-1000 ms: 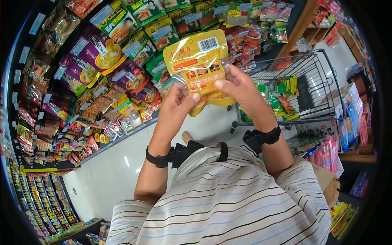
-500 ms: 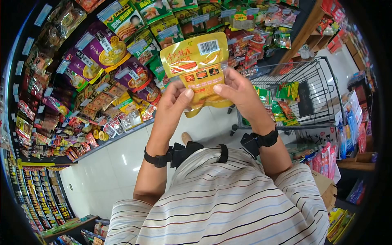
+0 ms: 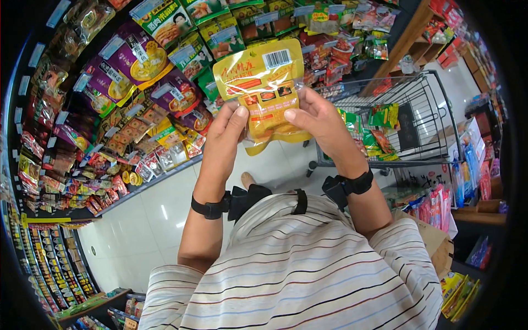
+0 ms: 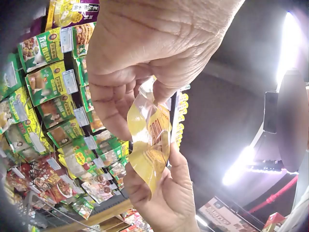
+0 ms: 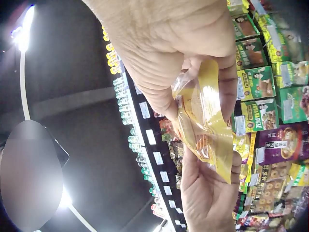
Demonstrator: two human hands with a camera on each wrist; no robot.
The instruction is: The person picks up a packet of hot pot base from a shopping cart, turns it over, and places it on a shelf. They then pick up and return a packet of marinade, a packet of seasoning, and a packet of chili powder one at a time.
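A shiny yellow food pouch (image 3: 269, 110) is held up in front of the chest, its printed face with barcode and small food pictures toward the head camera. My left hand (image 3: 223, 129) pinches its left side, thumb on the front and fingers behind. On the opposite side my right hand (image 3: 319, 121) grips it the same way, thumb over the lower print. Seen edge-on in the left wrist view, the pouch (image 4: 149, 140) looks curved, with clear film at its edge. The right wrist view also has the pouch (image 5: 205, 121) between both hands.
Shelves of hanging packets fill the left and far side, with purple pouches (image 3: 140, 60) and green packets (image 3: 190, 55). A wire shopping cart (image 3: 423, 115) stands at the right, holding several green packets (image 3: 384, 116). Pink packaged goods (image 3: 432, 206) are near the right elbow.
Both hands have shifted slightly left with the pouch. The left thumb has slid up along the pouch's edge, and both hands still hold it.
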